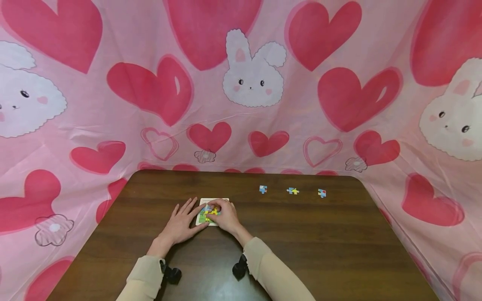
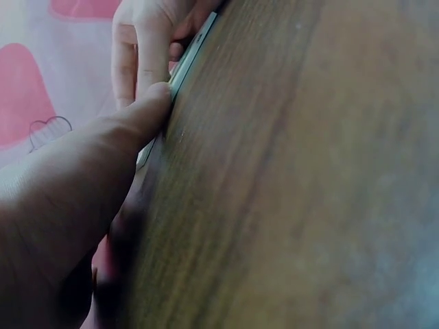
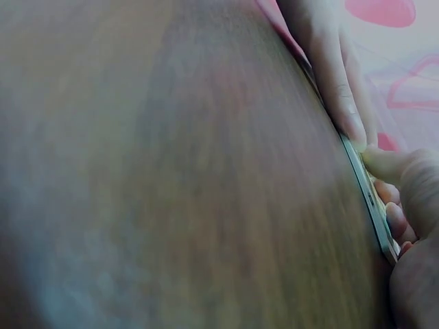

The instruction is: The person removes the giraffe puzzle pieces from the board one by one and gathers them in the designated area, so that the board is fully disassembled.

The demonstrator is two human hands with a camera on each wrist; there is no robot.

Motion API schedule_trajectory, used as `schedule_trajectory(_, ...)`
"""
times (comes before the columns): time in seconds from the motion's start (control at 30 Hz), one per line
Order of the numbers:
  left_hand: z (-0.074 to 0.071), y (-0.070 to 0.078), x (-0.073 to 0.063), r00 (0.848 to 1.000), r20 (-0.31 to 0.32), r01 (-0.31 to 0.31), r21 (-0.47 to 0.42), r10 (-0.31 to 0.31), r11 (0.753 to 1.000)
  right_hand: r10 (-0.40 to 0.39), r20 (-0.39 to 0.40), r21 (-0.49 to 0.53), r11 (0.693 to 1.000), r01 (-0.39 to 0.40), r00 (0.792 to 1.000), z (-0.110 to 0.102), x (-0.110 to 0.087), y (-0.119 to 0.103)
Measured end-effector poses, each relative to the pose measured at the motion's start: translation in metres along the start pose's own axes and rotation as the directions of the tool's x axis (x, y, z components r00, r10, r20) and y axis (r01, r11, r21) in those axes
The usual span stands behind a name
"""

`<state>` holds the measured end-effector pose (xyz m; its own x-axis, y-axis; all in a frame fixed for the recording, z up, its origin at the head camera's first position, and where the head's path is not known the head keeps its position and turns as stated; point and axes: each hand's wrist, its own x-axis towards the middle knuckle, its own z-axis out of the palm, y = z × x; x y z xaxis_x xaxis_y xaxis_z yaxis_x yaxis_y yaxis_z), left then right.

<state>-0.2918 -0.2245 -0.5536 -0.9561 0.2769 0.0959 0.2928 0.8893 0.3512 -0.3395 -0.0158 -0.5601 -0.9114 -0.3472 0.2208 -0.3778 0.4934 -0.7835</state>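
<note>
A small jigsaw puzzle board (image 1: 201, 201) with a pale frame lies on the table, with green, yellow and blue pieces in it. My left hand (image 1: 182, 223) rests beside its left side, fingers spread, with index finger and thumb touching the frame. Over the board's right part, my right hand (image 1: 227, 216) bends its thumb and fingers around a yellow puzzle piece (image 1: 214, 211), mostly hidden beneath them. In the left wrist view, the left thumb (image 2: 154, 103) presses at the board's edge. The right wrist view shows the board edge-on (image 3: 370, 199) below the curled right fingers (image 3: 391, 212).
Toward the back of the brown wooden table (image 1: 331, 238) lie three loose pieces: a blue and white one (image 1: 263, 190), a yellow and blue one (image 1: 293, 191), and a blue one with red (image 1: 321, 193). A pink heart-and-rabbit cloth (image 1: 241, 121) hangs around the table.
</note>
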Motion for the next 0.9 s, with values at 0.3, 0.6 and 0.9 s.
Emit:
schedule_trajectory(0.3, 0.0009, 0.0002, -0.0008, 1.000, -0.007, 0.010, -0.025, -0.010, 1.000, -0.030, -0.008, -0.045, 0.999, 0.030, 1.000, 0.0023, -0.0012, 0.0007)
schedule_trajectory(0.6, 0.0028, -0.0001, -0.0003, 0.999, -0.047, 0.004, -0.086, -0.008, 0.996, -0.055, -0.006, -0.085, 0.995, 0.054, 0.998, 0.0025, -0.0018, 0.0025)
schedule_trajectory(0.9, 0.0052, -0.0021, 0.0008, 0.995, -0.098, -0.024, -0.129, 0.011, 0.991, -0.058, -0.051, 0.041, 0.997, 0.060, 0.997, -0.0002, -0.0012, 0.0037)
